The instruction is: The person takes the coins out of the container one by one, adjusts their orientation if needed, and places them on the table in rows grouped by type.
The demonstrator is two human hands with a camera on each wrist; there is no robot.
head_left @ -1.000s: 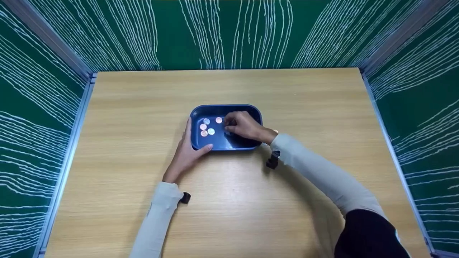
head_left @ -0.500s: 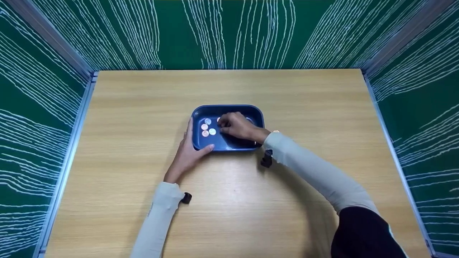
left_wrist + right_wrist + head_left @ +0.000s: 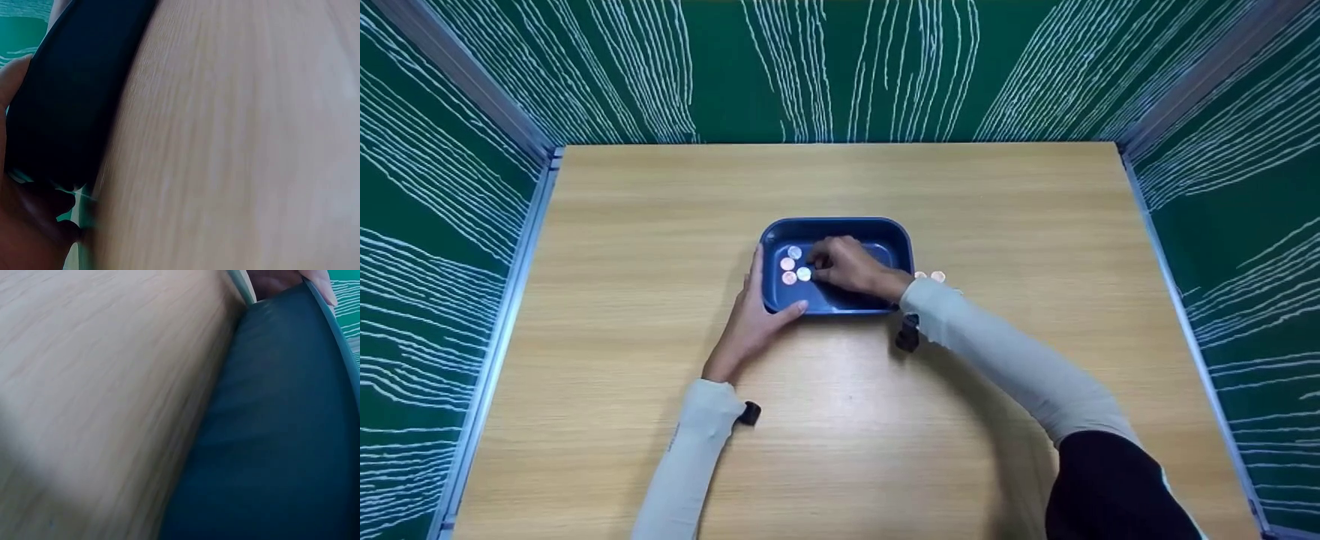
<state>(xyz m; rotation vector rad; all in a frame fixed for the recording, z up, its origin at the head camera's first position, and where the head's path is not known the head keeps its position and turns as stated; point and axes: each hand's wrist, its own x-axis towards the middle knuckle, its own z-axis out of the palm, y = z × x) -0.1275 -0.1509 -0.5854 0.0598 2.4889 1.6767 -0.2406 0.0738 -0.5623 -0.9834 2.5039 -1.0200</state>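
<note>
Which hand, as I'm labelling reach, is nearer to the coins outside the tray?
Right. The right hand is inside the tray, its wrist close to the coins in the head view; the left hand holds the tray's opposite side, with the tray between it and them.

Bright light fills the head view, with pale glare on the surface point(image 3: 660, 195) toward its near edge. The right sleeve point(image 3: 1012, 360) casts a soft shadow farther right. Both wrist views are dimmer and blurred; in the left one, the tray point(image 3: 73, 95) darkens almost to black.
</note>
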